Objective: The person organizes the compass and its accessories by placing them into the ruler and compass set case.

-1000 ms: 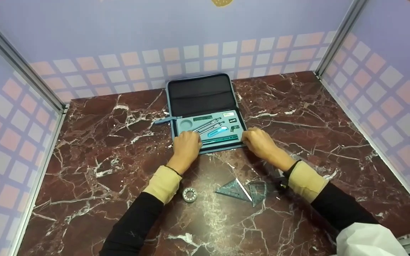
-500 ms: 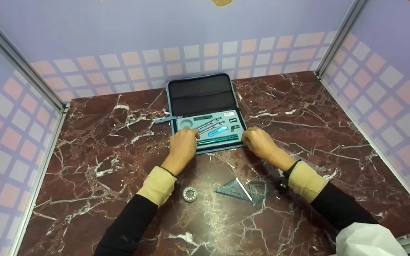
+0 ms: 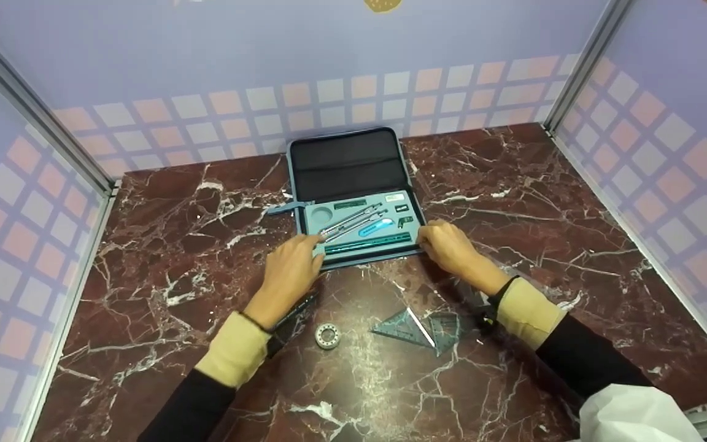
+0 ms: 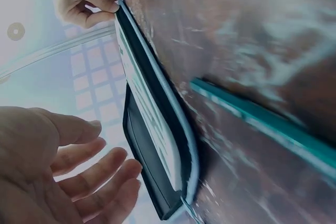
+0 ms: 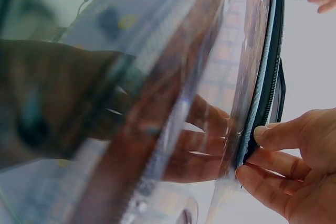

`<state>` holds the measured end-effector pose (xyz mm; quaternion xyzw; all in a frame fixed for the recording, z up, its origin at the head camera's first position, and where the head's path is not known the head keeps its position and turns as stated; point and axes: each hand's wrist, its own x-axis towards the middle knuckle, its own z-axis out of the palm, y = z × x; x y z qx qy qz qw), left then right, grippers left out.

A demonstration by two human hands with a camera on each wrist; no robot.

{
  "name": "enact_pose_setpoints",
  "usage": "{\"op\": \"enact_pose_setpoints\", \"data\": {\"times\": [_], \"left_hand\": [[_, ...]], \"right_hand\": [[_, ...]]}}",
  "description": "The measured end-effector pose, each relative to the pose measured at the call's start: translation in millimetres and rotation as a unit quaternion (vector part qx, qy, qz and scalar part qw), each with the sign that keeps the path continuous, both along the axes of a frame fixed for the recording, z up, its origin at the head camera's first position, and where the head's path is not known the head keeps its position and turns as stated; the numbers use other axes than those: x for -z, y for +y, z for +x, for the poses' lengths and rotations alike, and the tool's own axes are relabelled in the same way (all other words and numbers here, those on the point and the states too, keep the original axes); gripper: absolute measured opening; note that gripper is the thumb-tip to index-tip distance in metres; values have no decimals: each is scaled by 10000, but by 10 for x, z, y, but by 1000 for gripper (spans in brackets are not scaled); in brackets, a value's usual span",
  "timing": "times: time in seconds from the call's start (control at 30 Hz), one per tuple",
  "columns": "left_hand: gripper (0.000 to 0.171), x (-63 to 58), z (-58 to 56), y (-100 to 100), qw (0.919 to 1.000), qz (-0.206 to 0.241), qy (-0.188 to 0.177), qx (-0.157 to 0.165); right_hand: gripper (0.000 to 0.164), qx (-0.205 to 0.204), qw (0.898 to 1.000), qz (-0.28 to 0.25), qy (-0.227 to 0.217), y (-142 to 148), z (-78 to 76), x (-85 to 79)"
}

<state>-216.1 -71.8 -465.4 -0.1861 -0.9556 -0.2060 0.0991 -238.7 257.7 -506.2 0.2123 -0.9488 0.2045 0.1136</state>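
A light-blue zip case (image 3: 361, 260) lies open at the back of the table, its black-lined lid (image 3: 347, 162) laid back toward the wall. Its pale tray (image 3: 313, 232) holds a pair of metal compasses (image 3: 353, 222), a bright-blue piece (image 3: 376, 228), teal sticks (image 3: 369, 243) and small items. My right hand (image 3: 448, 247) pinches the case's front right corner, thumb on top and fingers below in the right wrist view. At the front left corner is my left hand (image 3: 292, 270); its fingers (image 4: 100, 174) are loosely bent and hold nothing in the left wrist view.
Two clear set squares (image 3: 418, 331) lie in front of the case. A round ring with dots (image 3: 328, 336) is left of them. Partly under the left forearm lies a teal ruler-like strip (image 4: 262, 121). Patterned walls (image 3: 329, 101) stand around the table.
My left hand has moved left along the case's front to its corner, uncovering the compasses' ends, the round recess and the dark strip. My right hand has stayed at its corner.
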Motion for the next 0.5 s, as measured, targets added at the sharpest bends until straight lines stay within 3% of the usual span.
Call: {"op": "enact_pose_setpoints", "data": {"times": [0.27, 0.5], "left_hand": [[45, 81, 353, -358, 9999, -124, -87, 3], [55, 54, 598, -613, 9995, -176, -276, -47]], "right_hand": [[10, -48, 10000, 15, -10, -2, -1, 1], [11, -6, 10000, 35, -15, -1, 4, -11]]}}
